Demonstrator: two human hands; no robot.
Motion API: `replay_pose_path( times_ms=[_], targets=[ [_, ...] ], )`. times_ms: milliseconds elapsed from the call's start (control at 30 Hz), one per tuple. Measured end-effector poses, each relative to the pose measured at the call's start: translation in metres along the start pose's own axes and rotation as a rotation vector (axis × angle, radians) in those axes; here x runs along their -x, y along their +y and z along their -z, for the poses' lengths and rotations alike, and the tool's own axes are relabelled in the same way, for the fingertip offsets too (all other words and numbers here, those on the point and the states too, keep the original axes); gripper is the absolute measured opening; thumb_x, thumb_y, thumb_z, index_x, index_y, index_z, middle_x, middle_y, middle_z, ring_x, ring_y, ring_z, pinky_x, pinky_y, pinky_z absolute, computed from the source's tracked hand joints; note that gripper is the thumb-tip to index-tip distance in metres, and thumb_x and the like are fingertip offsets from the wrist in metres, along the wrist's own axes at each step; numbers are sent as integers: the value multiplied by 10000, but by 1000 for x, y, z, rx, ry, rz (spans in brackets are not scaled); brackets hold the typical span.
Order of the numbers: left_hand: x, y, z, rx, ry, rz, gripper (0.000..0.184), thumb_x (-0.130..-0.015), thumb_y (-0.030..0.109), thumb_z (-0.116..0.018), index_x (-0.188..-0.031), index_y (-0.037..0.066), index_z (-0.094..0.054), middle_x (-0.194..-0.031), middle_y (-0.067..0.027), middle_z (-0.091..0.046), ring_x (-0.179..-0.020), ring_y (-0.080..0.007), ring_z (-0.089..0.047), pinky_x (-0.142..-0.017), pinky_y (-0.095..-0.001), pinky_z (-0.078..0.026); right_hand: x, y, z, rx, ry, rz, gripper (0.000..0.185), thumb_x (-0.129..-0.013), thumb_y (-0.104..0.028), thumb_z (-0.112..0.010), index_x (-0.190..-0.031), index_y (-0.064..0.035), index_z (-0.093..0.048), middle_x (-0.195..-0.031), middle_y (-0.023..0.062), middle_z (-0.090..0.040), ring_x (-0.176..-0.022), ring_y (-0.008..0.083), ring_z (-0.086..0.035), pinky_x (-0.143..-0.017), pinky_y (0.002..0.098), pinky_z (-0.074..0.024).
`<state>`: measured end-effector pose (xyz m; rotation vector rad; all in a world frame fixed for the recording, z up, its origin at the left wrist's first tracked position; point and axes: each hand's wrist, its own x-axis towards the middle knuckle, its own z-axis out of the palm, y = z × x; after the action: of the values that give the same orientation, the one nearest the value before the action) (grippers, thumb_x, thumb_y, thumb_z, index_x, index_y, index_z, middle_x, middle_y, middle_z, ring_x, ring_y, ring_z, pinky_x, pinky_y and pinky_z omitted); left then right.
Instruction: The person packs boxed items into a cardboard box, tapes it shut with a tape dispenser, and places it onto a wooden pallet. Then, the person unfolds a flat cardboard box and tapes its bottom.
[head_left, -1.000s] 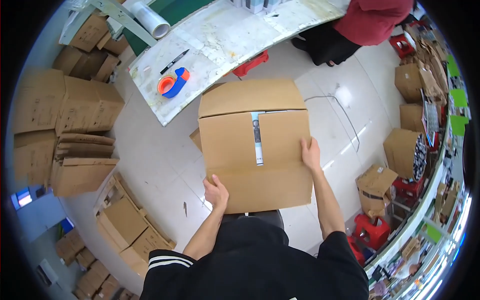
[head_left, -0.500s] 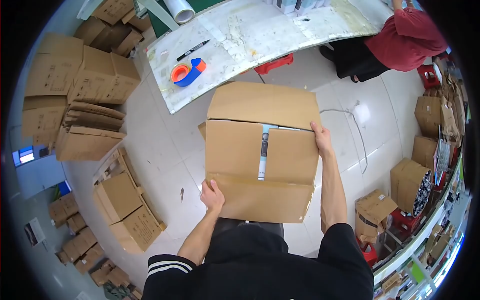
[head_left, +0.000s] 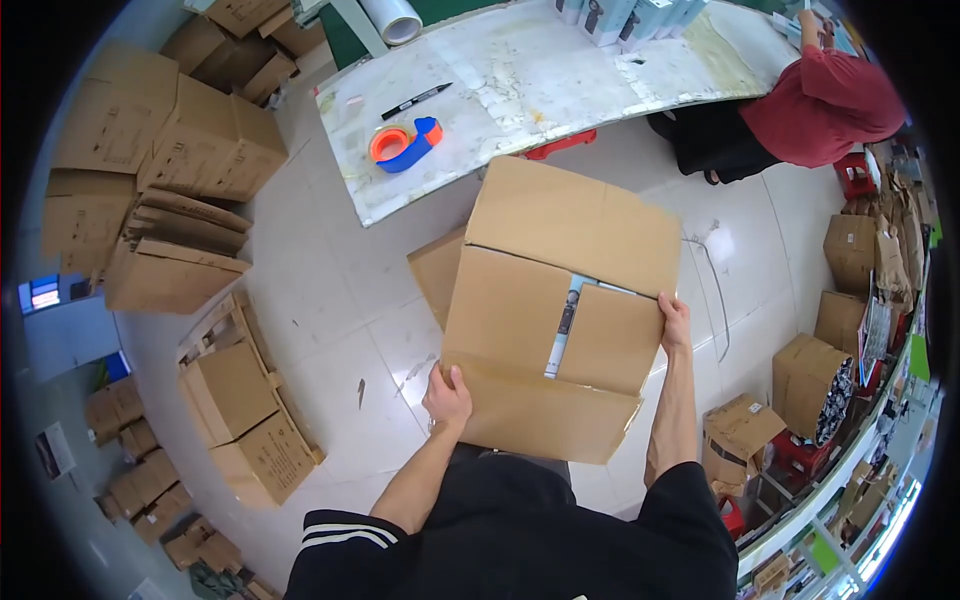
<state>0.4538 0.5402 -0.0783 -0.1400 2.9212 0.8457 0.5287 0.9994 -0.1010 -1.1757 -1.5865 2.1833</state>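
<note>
A cardboard box [head_left: 515, 310] is held up in front of my body, tilted clockwise. Its two long flaps stand folded outward, while two inner flaps lie over the contents with a gap between them. Through that gap shows a light-blue printed package [head_left: 566, 322]. My left hand [head_left: 448, 396] grips the box's lower left edge, thumb on top. At the right edge, my right hand [head_left: 675, 320] is closed on the side. The fingers under the box are hidden.
Ahead stands a white worktable [head_left: 490, 110] bearing a blue-and-orange tape dispenser [head_left: 408, 146], a black marker [head_left: 416, 101] and several light-blue packages [head_left: 640, 18]. A person in red [head_left: 825, 105] is at its right end. Cartons [head_left: 205, 140] are stacked left; more cardboard [head_left: 437, 272] shows behind the box.
The box has shifted right and turned clockwise, with both hands still holding it. More of the cardboard behind its left side now shows. The camera view has shifted slightly.
</note>
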Motion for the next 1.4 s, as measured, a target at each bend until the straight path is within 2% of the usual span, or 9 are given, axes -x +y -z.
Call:
replay_pose_path(
  times_ms=[267, 333, 467, 633, 833, 967, 1033, 1167, 1400],
  targets=[
    [15, -16, -1, 55, 35, -71, 411, -943, 306, -535, -1251, 33, -525, -1079, -222, -653, -936, -426, -641, -813, -508, -505, 8, 19, 18, -144, -69, 148, 351, -837, 27, -601, -1187, 35, -609, -1071, 105, -664, -990, 173, -624, -895, 304, -499],
    [19, -14, 2, 73, 22, -94, 397, -943, 282, -538, -1247, 27, -529, -1082, -226, -651, -941, -431, -639, -818, -511, -504, 17, -2, 32, -341, -100, -198, 356, -829, 9, -585, -1183, 41, -612, -1105, 127, -647, -1016, 195, -619, -924, 315, -491],
    [-23, 3, 8, 24, -32, -61, 421, -952, 299, -519, -1253, 5, -520, -1091, -246, -645, -939, -448, -632, -809, -521, -501, 68, -57, -8, -353, -118, 152, 271, -859, -167, -561, -929, 59, -694, -1225, 180, -621, -1095, 249, -589, -1012, 391, -448],
    [-50, 6, 14, -2, -141, -17, 464, -964, 339, -495, -1272, -8, -498, -1088, -262, -643, -932, -461, -630, -800, -537, -494, 87, -97, -38, 442, -105, -191, 352, -859, -312, -600, -729, 3, -690, -987, 158, -690, -1160, 239, -533, -1015, 423, -373],
    [-10, -4, 10, 54, -122, -94, 502, -972, 313, -481, -1351, -9, -412, -1174, -268, -603, -1027, -451, -600, -844, -526, -480, 130, 9, -82, 1480, 611, 658, 756, -731, -385, -805, -1266, 36, -477, -1076, 235, -634, -1020, 342, -612, -948, 429, -461],
    [-47, -5, 17, 289, -33, -482, 524, -994, 318, -430, -1372, -42, -379, -1192, -284, -588, -1041, -458, -583, -852, -521, -476, 147, 27, -75, 897, 549, -89, 769, -805, -521, -707, -1248, 69, -491, -1157, 270, -617, -1071, 381, -610, -944, 426, -465],
    [-84, 26, 17, 392, -92, -316, 489, -1004, 328, -397, -1302, -58, -434, -1146, -305, -598, -1005, -470, -587, -838, -525, -475, 149, 18, -83, 936, 477, -233, 786, -833, -581, -647, -1238, 78, -503, -1194, 278, -605, -1117, 377, -597, -948, 421, -461],
    [-120, 62, -9, 111, -361, 10, 503, -1019, 391, -324, -1124, -47, -548, -1066, -307, -624, -1026, -496, -559, -885, -547, -426, 138, 45, -62, 827, 460, -175, 756, -860, -621, -584, -1165, 70, -572, -1153, 252, -633, -1109, 340, -604, -944, 399, -458],
    [-106, 70, -16, 37, -275, 1, 427, -1007, 367, -378, -986, -32, -527, -922, -309, -634, -860, -497, -607, -763, -555, -472, 125, 51, -55, 582, 505, -154, 791, -880, -676, -499, -1160, 56, -605, -1114, 228, -651, -1088, 327, -603, -946, 382, -447]
  ],
)
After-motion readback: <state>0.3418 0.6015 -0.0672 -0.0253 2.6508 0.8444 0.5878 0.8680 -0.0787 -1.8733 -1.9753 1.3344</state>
